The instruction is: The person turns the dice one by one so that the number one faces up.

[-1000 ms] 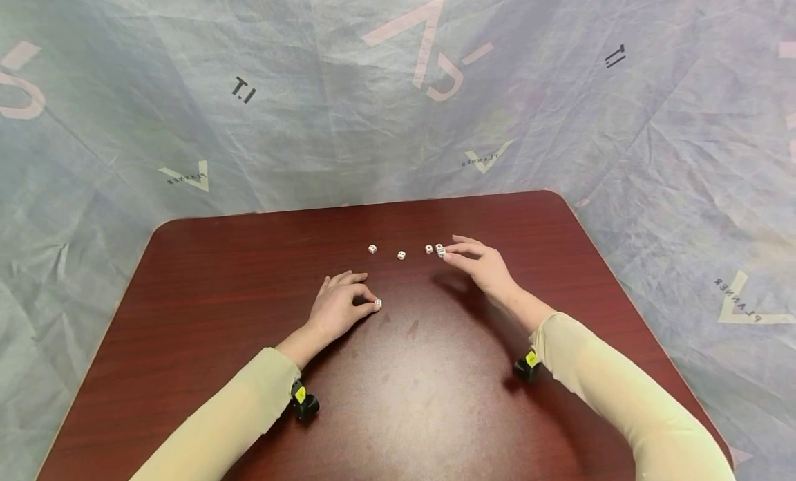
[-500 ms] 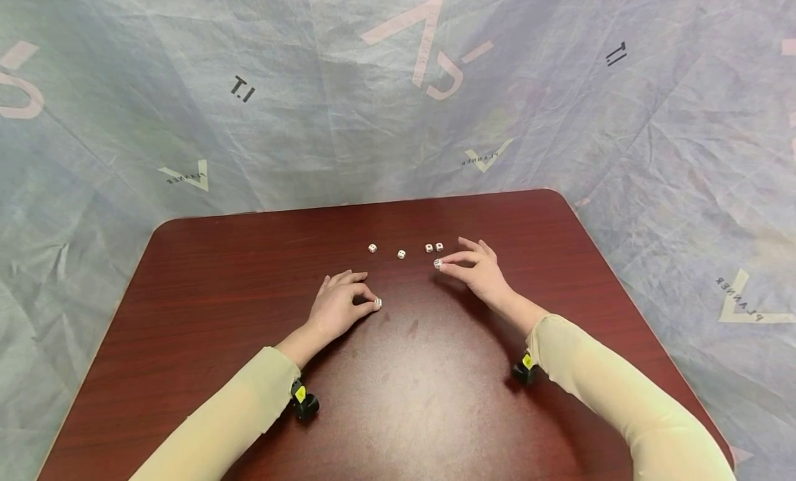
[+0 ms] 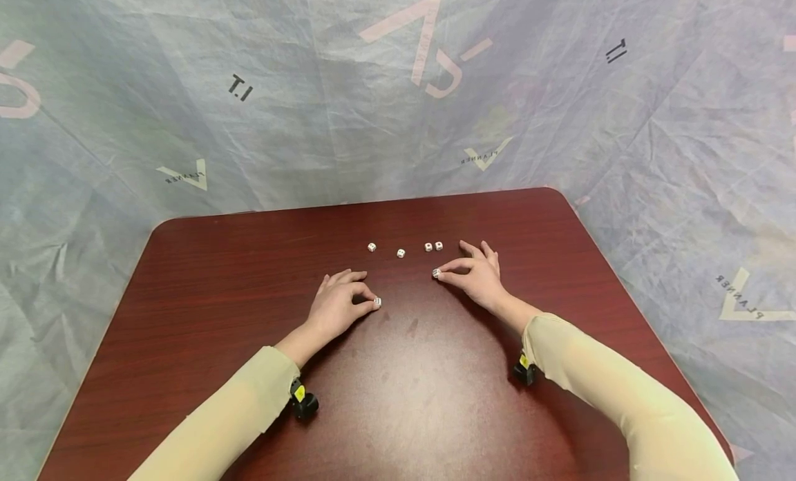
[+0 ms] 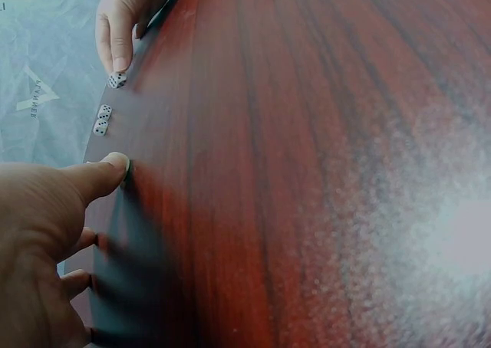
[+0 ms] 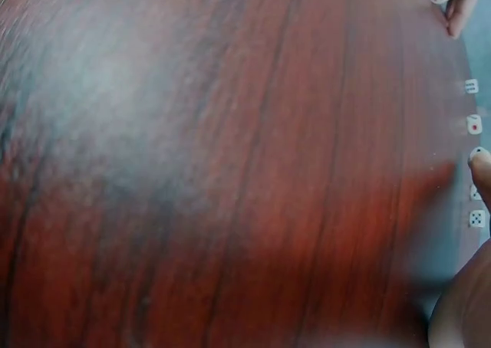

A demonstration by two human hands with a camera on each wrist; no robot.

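Between thumb and forefinger my left hand (image 3: 338, 305) pinches a white die (image 3: 377, 303), low over the table left of centre. My right hand (image 3: 480, 279) holds another white die (image 3: 437, 274) the same way, its other fingers spread outward. Beyond the hands lie more dice: one die (image 3: 372, 247) at the left, a second die (image 3: 401, 253) near the middle, and a side-by-side pair whose left die (image 3: 428, 247) and right die (image 3: 439, 246) show red spots. In the left wrist view the thumb (image 4: 115, 162) mostly hides the left hand's die.
The dark red wooden table (image 3: 423, 398) has rounded far corners. Grey printed fabric (image 3: 336, 121) hangs behind it and along both sides. A small black camera sits at each wrist, the left camera (image 3: 305, 403) and the right camera (image 3: 524, 370).
My right hand has drawn its die back toward me and slightly left, away from the pair of dice. The left hand stays in place with its die.
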